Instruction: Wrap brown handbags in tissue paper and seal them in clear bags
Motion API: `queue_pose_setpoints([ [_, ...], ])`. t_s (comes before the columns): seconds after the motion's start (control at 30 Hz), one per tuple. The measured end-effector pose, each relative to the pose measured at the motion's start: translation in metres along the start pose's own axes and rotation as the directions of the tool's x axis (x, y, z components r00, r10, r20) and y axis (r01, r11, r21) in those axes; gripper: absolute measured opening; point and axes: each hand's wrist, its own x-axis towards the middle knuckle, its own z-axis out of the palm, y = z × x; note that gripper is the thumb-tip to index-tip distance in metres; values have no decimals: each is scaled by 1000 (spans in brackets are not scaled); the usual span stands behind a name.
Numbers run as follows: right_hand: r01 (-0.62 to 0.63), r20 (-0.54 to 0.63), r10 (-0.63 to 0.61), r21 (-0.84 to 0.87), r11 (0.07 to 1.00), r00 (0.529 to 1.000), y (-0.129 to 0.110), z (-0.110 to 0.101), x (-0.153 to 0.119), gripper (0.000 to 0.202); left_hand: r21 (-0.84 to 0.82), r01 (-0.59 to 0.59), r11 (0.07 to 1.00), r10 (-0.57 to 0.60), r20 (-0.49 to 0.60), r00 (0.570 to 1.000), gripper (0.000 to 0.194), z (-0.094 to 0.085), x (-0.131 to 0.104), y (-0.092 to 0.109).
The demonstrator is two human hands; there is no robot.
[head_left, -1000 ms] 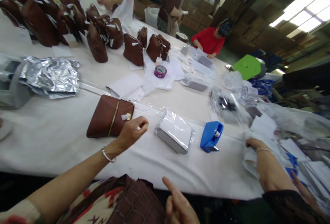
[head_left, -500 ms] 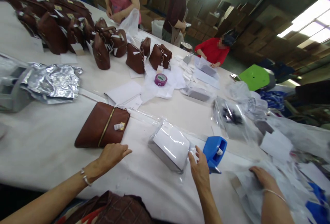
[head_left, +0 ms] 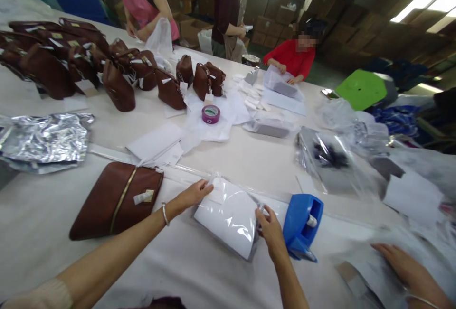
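A white, box-like package in a clear plastic bag lies on the table in front of me. My left hand is closed, thumb and fingers at the bag's left edge. On the opposite side, my right hand has its curled fingers on the loose plastic at the bag's right edge. A blue tape dispenser stands just right of that hand. Beyond my left forearm lies a brown leather handbag with a gold zip and a wrapped tag.
Several brown handbags stand at the far left, near silver foil sheeting. A purple tape roll rests on white paper. A co-worker's hand is at the right on grey-white wrapping. Three people work across the table.
My left hand has moved right, from beside the brown handbag to the bagged package's left edge. My right hand has closed on its right edge. The camera view has shifted.
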Motion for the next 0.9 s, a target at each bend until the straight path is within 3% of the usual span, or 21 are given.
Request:
queue_pose_setpoints([
  [0.07,-20,21,18,99,995,1000,-13,-5,-14,81,-47,-125,991,125,-3,992,66,-4,-14,4],
  [0.17,90,-65,-73,316,945,995,-25,-11,-43,84,-172,-262,950,262,-26,965,62,-20,-48,1],
  [0.27,159,-137,-111,415,896,984,-22,-9,-76,79,-204,-227,952,213,-86,973,63,-31,-82,-10],
  [0.43,71,-101,-34,393,917,994,-10,-2,-118,93,-223,-73,972,59,-72,996,76,-30,-113,-22],
  [0.57,46,-52,-30,340,939,998,-18,-10,-132,102,-225,-140,964,133,-48,990,71,-29,-117,-15],
  [0.73,-18,33,9,277,961,999,-29,-29,-125,85,-143,-106,984,96,-75,993,40,-29,-105,3],
  [0.83,1,17,-1,10,1000,1000,-38,-41,-108,85,-198,-24,980,-4,-141,990,29,-26,-95,14],
  [0.9,93,-6,-96,-224,970,995,-48,-48,-93,87,-273,9,962,-58,-170,984,28,-25,-89,20],
])
